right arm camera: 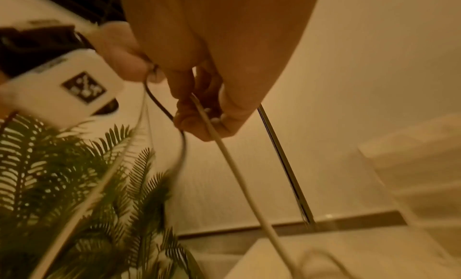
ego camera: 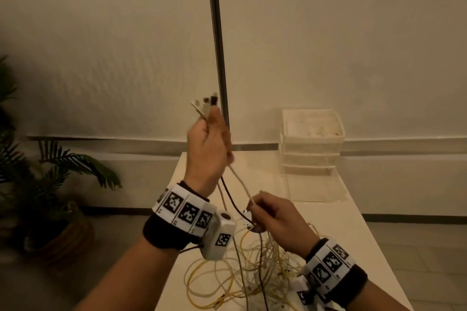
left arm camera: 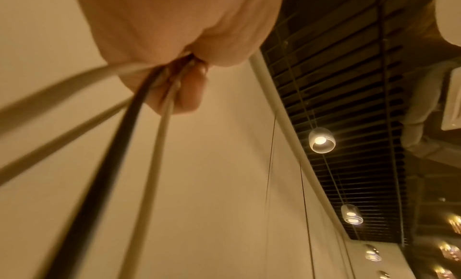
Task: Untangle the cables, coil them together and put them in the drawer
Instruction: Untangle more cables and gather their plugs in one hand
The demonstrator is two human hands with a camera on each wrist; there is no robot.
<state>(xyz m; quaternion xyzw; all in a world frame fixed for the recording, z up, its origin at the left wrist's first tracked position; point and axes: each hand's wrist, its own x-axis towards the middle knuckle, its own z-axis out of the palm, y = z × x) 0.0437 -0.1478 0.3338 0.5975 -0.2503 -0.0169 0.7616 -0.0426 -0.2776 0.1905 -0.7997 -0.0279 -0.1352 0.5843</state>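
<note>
My left hand (ego camera: 209,139) is raised above the table and grips a bunch of cable ends, whose plugs (ego camera: 204,105) stick out above the fist. From it a white cable (ego camera: 240,179), a black cable (ego camera: 231,199) and thinner pale ones hang down. My right hand (ego camera: 273,214) pinches the white cable lower down, just above the heap. In the right wrist view the white cable (right arm camera: 224,157) runs through the fingertips (right arm camera: 199,123). In the left wrist view several cables (left arm camera: 139,137) leave my left hand (left arm camera: 179,46). A tangle of yellow and pale cables (ego camera: 240,275) lies on the table.
A clear plastic drawer unit (ego camera: 312,139) stands at the back right of the white table (ego camera: 353,230); its lowest drawer (ego camera: 316,187) is pulled out toward me. A metal pole (ego camera: 217,53) rises behind my left hand. A potted palm (ego camera: 45,197) stands on the floor at left.
</note>
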